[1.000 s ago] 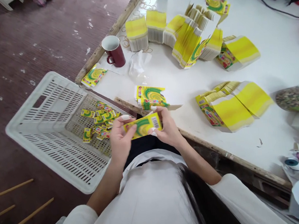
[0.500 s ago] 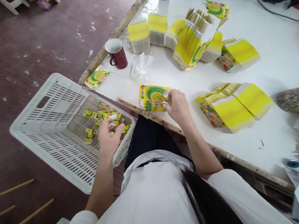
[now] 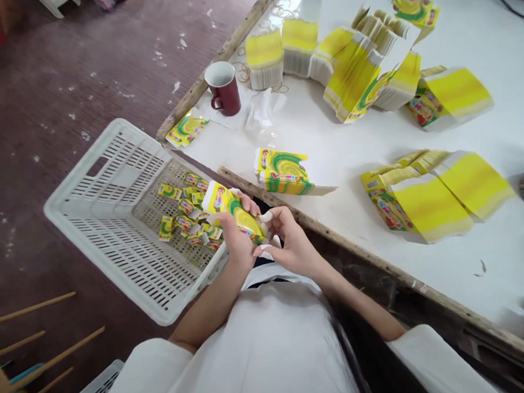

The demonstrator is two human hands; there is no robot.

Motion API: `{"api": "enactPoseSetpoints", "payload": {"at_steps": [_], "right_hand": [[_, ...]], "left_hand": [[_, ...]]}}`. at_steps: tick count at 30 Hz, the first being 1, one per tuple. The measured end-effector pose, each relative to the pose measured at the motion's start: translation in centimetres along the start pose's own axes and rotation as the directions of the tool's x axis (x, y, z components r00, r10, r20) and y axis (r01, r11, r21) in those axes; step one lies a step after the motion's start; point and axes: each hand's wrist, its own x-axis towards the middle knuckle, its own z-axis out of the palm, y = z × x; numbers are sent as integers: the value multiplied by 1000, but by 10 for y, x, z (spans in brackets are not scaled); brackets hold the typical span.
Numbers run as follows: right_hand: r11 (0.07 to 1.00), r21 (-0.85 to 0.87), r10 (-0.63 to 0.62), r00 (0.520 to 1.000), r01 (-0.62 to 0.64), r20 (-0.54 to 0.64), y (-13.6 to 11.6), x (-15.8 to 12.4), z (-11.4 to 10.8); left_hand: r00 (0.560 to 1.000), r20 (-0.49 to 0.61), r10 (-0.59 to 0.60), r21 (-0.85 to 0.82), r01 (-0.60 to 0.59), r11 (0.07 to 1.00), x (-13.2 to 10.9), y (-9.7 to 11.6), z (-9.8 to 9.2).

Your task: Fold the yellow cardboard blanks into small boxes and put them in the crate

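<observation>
In front of my body, my left hand (image 3: 239, 238) is wrapped round a yellow-green carton (image 3: 232, 210), tilted above the basket's near corner. My right hand (image 3: 288, 240) pinches the carton's lower right end, with white coverings on some fingertips. Below and to the left, a white plastic basket (image 3: 108, 216) holds several small folded yellow boxes (image 3: 184, 220). A small stack of flat yellow-green cartons (image 3: 285, 171) lies at the table's near edge, just beyond my hands.
On the white table (image 3: 329, 227) are a maroon mug (image 3: 224, 90), crumpled clear plastic (image 3: 264, 111), a lone carton (image 3: 187, 128) and several stacks of yellow cartons (image 3: 431, 197). Wooden sticks (image 3: 51, 361) are at the lower left.
My left hand has left the basket's small boxes and come to the right. A carton is now between both hands, off the table. The view has shifted slightly.
</observation>
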Motion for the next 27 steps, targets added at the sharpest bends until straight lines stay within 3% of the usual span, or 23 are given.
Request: {"api": "enactPoseSetpoints", "payload": {"at_steps": [4,7,10,12,14,16,19,21,23,25,27], "right_hand": [[1000,-16,-26,998,25,-58,-3,7,-13],[996,-38,-83,992,79,-96,-7,10,-26],[971,-190,-164,982,145,-92,-11,8,-36],[906,-346,-274,961,244,-39,-16,6,-44],[779,-509,-381,921,367,82,-23,6,-54],[625,-629,-417,879,462,232,-30,6,-61],[493,-698,-401,848,519,348,-33,5,-61],[486,-719,-465,844,497,268,-27,3,-53],[529,-732,-585,809,430,53,-16,0,-40],[615,-699,-642,746,365,-175,-6,-5,-28],[757,-567,-572,748,324,-337,0,-8,-22]], "left_hand": [[998,62,-1,108,-5,994,1,-10,-21],[1000,-23,10,208,-5,978,-2,-14,-38],[998,-53,-36,275,49,960,2,-4,-53],[987,58,-153,295,129,947,9,14,-62],[934,224,-278,359,186,915,19,35,-71],[857,366,-362,489,154,859,25,52,-77],[776,433,-459,701,30,712,23,55,-74],[786,392,-478,809,-48,586,13,44,-63],[851,334,-405,856,-94,509,2,28,-51],[917,284,-280,850,-106,516,-8,14,-43],[947,270,-176,845,-145,515,-13,6,-42]]}}
